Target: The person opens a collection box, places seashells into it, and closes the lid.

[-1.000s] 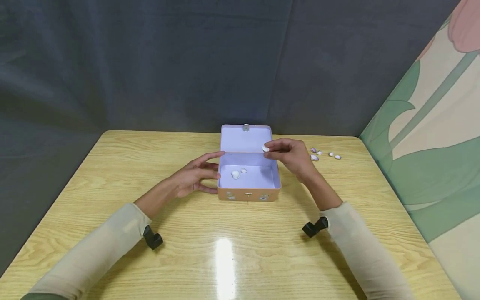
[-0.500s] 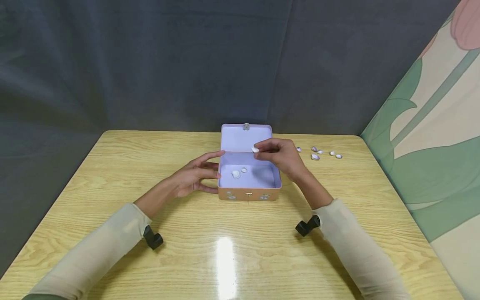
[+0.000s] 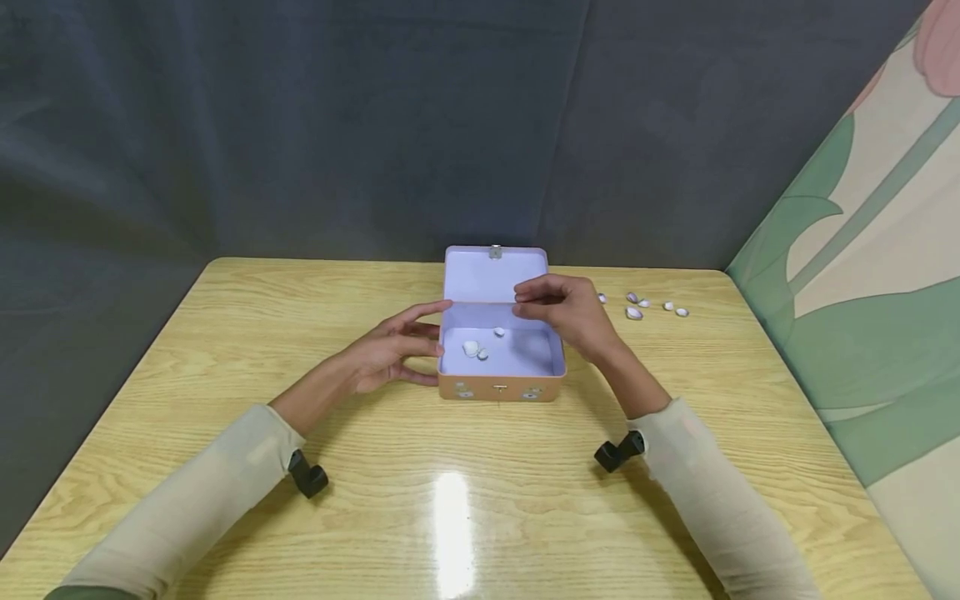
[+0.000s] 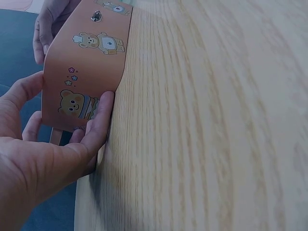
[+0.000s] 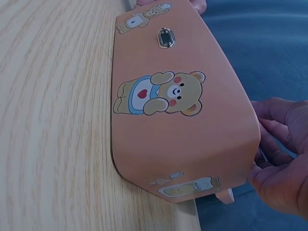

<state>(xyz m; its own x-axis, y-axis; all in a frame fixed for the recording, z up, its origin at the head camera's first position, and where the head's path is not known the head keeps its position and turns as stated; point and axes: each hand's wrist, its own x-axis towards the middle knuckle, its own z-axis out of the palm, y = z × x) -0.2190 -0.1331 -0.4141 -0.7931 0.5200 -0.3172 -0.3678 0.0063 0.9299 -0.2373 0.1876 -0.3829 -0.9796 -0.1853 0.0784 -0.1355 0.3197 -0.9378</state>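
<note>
Table [image 3: 375,500] holding up open box [image 3: 483,389]. Left hand [image 3: 386,354] touching box's left side, fingers spread. Right hand [image 3: 567,310] hanging over box, thumb and fingers apart. 3 shells [image 3: 470,348] lying inside box; 6 shells [image 3: 633,313] sitting right of box.

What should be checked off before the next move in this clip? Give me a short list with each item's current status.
1. Lid open: ok, it stands open at the back of the box.
2. Box steadied: ok, the left hand touches its left side.
3. Right hand free: ok, no shell shows between its fingertips.
4. Shells in the box lying on its floor: ok, three are visible there.
5. All shells inside: not ok, six shells on the table show to the right of the box.
6. No shell hidden behind the right hand: cannot tell.
</note>
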